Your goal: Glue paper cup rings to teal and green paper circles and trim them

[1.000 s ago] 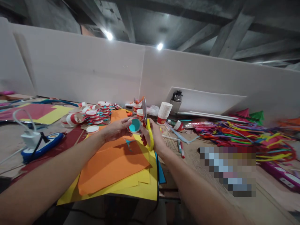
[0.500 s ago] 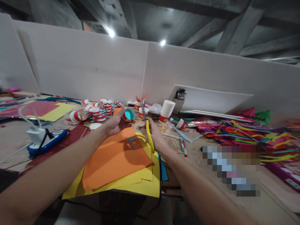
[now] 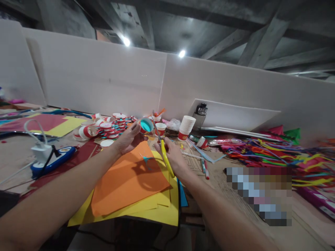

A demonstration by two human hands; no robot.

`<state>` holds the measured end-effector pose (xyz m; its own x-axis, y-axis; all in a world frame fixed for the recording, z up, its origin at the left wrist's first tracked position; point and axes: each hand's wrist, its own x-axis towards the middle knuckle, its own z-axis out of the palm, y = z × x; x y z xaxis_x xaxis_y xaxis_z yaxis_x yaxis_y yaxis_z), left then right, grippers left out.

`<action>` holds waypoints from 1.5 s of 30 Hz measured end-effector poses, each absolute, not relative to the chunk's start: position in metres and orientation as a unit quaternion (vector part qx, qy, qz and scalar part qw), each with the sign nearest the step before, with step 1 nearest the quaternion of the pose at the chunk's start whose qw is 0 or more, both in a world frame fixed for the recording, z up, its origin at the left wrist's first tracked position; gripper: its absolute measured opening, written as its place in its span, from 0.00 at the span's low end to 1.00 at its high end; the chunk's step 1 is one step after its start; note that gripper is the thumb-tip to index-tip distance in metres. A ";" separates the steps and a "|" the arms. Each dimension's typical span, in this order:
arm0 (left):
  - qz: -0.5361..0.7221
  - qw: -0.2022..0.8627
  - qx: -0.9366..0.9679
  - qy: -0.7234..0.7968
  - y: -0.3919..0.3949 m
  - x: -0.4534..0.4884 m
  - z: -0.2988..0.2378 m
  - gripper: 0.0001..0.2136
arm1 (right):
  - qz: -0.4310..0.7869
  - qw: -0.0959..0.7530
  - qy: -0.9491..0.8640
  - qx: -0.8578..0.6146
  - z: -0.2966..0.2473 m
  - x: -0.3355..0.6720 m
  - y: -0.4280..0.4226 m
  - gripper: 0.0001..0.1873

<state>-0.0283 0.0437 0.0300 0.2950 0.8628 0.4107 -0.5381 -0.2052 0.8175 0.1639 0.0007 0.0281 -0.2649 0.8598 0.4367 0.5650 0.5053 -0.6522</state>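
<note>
My left hand (image 3: 129, 138) grips a cut-down paper cup (image 3: 145, 125) with a teal disc over its mouth, lifted above the papers. My right hand (image 3: 172, 156) is closed around yellow-handled scissors (image 3: 164, 153); their blades point up and away towards the cup. Below both hands lies an orange sheet (image 3: 128, 177) on top of yellow sheets (image 3: 157, 209), with a small teal offcut (image 3: 147, 159) on the orange one.
A pile of finished red-and-white cup pieces (image 3: 110, 125) lies behind my left hand. A stack of paper cups (image 3: 186, 127), a bottle (image 3: 199, 113), pens (image 3: 205, 167) and coloured sticks (image 3: 274, 150) fill the right side. A charger and power strip (image 3: 49, 157) sit at the left.
My left hand has lifted the teal-topped cup up and away from the scissors. My right hand with the scissors has dropped slightly and tilted its blades left.
</note>
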 end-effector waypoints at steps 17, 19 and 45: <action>0.642 0.510 0.540 0.189 0.043 -0.029 0.032 0.30 | 0.081 0.354 -0.789 -0.495 0.026 0.163 -0.001 0.12; 0.648 0.496 0.545 0.193 0.044 -0.028 0.031 0.29 | 0.068 0.344 -0.789 -0.505 0.026 0.163 -0.001 0.13; 0.648 0.523 0.526 0.173 0.049 -0.033 0.032 0.25 | -0.047 0.288 -0.808 -0.512 0.036 0.169 -0.002 0.16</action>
